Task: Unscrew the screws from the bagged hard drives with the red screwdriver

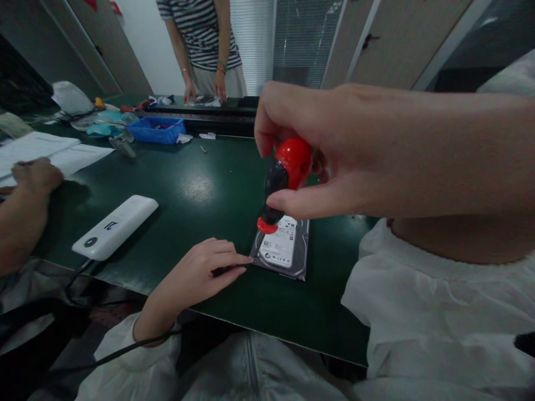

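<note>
A hard drive (281,253) with a white label lies flat on the green tabletop, close to the front edge. My right hand (309,139) is closed round the red and black handle of a screwdriver (276,181), held above the drive's left side. The handle hides the shaft and tip, so I cannot tell whether they touch the drive. My left hand (204,270) rests on the table left of the drive. Its index finger reaches out to the drive's near left corner, with the thumb apart below, and it grips nothing.
A white power bank (116,227) with a cable lies to the left. Beyond it are papers (54,150), another person's hand (37,174) and a blue bin (156,130). Across the table a person in a striped top (204,39) stands with both hands down.
</note>
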`<state>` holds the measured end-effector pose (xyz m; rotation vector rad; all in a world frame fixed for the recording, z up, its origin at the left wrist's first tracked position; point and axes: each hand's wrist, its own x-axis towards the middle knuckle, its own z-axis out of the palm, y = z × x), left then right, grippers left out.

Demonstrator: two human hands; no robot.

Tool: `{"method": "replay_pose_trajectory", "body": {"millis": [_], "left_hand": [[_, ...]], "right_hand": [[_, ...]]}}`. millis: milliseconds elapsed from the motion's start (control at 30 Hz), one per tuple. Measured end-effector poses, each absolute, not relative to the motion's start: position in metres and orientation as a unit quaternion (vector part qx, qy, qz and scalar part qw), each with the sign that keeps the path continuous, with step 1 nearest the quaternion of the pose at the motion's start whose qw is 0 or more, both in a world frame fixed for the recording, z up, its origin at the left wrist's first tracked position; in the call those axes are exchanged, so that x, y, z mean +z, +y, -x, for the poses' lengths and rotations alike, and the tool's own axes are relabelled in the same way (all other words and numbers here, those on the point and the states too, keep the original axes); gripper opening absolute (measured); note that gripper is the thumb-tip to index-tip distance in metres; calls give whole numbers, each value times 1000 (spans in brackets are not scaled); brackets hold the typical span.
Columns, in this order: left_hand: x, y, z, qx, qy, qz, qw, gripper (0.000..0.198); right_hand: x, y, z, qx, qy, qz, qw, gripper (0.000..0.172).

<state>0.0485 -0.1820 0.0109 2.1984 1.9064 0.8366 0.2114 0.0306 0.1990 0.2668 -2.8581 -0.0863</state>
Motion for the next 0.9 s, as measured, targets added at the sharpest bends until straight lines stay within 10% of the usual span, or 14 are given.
{"method": "replay_pose_trajectory", "body": {"millis": [667, 900], "left_hand": [[10, -183, -49, 267, 632, -726, 44, 24], [11, -182, -49, 273, 626, -729, 48, 23]], "right_hand": [[208, 27, -211, -54, -989, -71, 118, 57], [205, 33, -211, -9, -986, -141, 86, 33]]}}
